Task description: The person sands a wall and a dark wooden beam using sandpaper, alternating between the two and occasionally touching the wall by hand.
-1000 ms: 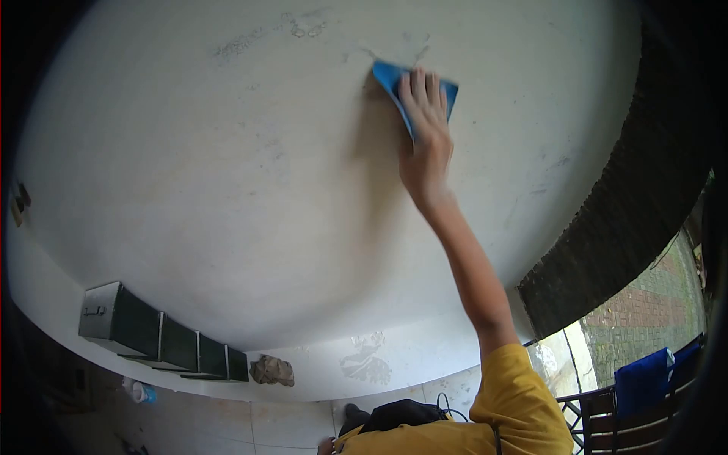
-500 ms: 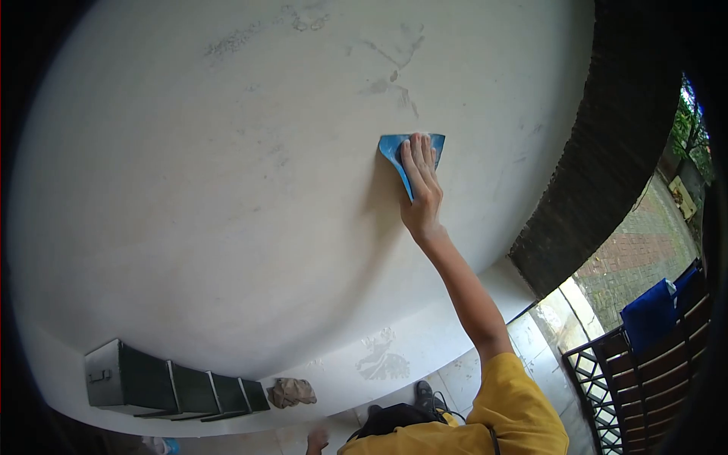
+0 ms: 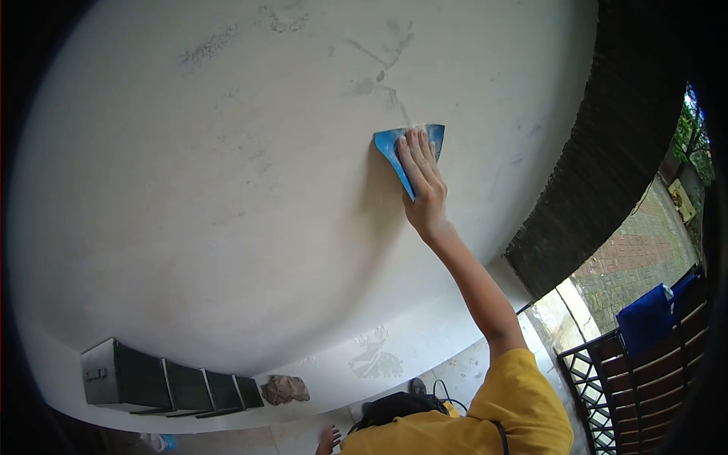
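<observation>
Head view: the right hand is up high on the white wall. Its fingers lie flat and close together on a blue sheet and pin it to the wall. The sheet sits just under some grey marks. The left hand is low by the floor, well apart from the right one. It is too small to tell if it holds anything. Dark boxes stand at the foot of the wall, and a crumpled rag lies just beside them. A brick post is on the right.
</observation>
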A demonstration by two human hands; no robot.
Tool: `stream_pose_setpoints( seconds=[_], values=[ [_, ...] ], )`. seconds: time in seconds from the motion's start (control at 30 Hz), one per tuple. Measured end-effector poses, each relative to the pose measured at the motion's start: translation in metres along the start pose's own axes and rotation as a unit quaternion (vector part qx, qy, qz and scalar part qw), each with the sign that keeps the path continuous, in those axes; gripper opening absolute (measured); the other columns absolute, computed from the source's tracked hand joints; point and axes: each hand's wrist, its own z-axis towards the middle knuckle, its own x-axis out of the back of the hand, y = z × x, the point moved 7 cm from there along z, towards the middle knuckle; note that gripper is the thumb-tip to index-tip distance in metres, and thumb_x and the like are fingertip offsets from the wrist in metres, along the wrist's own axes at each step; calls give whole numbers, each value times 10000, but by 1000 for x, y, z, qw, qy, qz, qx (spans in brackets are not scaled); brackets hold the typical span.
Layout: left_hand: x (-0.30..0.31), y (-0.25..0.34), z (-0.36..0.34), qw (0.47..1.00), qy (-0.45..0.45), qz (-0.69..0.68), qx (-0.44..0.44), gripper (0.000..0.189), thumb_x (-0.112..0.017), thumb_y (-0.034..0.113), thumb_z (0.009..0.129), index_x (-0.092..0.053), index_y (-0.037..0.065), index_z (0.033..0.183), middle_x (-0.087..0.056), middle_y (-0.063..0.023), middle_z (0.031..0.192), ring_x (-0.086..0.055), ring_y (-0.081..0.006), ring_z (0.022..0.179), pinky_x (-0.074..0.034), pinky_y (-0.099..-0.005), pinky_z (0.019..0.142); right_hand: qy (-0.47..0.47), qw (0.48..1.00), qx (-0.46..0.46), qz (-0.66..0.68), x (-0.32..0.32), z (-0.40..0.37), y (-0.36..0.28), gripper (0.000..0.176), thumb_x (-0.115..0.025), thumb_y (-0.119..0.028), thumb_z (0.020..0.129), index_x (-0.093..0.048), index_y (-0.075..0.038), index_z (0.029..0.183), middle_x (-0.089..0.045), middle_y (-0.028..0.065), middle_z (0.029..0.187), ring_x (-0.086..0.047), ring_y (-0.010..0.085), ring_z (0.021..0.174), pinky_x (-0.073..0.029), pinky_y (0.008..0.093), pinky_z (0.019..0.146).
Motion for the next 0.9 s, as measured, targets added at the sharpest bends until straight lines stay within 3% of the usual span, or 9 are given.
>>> stream_pose_setpoints(
  seconds=[0.17,0.27,0.37,0.43,0.53,0.63,0.83,0.87,0.9],
  values=[
    [-15,15,-13,988,-24,128,-86,470,-462,429,952,-500,99,1285,-608,-142,1186,-624,-278,1000,-506,-445,797,71,996,52,-19,2,44,-3,521,-585,81,811,-557,-18,1322,-499,179,1404,-426,350,1343,-353,501,1094],
    [-10,11,-10,998,-7,64,-25,466,-467,430,952,-501,103,1283,-608,-139,1184,-623,-272,995,-504,-442,796,55,995,62,47,24,139,-28,613,-566,144,734,-531,-18,1325,-517,171,1378,-439,375,1314,-387,490,1076],
    [-6,16,4,999,23,-34,11,457,-470,427,951,-501,107,1275,-608,-137,1181,-623,-266,983,-502,-442,799,39,997,14,67,22,144,-24,584,-547,131,769,-559,-73,1316,-492,112,1404,-415,334,1329,-351,459,1107],
    [-6,12,4,998,26,-56,9,451,-470,426,951,-500,109,1270,-606,-136,1181,-622,-264,982,-500,-442,805,66,996,64,-16,17,99,-24,612,-569,140,744,-533,-27,1332,-502,174,1395,-436,375,1322,-389,505,1071],
    [-3,17,4,998,23,-54,-15,456,-462,429,952,-497,109,1275,-602,-136,1191,-617,-265,1001,-494,-446,821,-15,1000,12,-5,-15,-12,-2,525,-571,67,826,-549,-36,1341,-474,173,1436,-396,359,1369,-303,551,1106],
    [3,8,-7,999,41,-18,-6,463,-451,430,955,-495,103,1280,-600,-141,1205,-614,-270,1014,-493,-454,822,-9,1000,18,-24,-16,-22,-5,548,-572,60,819,-532,-30,1358,-467,175,1443,-393,365,1371,-293,552,1108],
    [8,-56,23,997,0,-59,52,455,-451,415,951,-505,113,1287,-601,-155,1236,-614,-279,1033,-494,-447,827,36,997,56,43,16,130,-21,647,-538,143,738,-503,-30,1360,-435,161,1457,-380,375,1360,-302,520,1115],
    [5,-52,17,997,-4,-50,55,454,-454,414,948,-507,114,1285,-602,-156,1236,-615,-278,1033,-496,-444,827,60,997,53,-4,26,165,-32,599,-533,94,840,-412,8,1420,-368,224,1484,-302,395,1401,-301,431,1141],
    [6,-39,7,1000,-4,27,13,451,-457,412,947,-510,112,1280,-602,-156,1234,-616,-276,1029,-497,-444,824,48,997,54,1,25,165,-30,591,-527,56,865,-390,-2,1437,-341,219,1501,-274,393,1414,-275,434,1152]
  ],
)
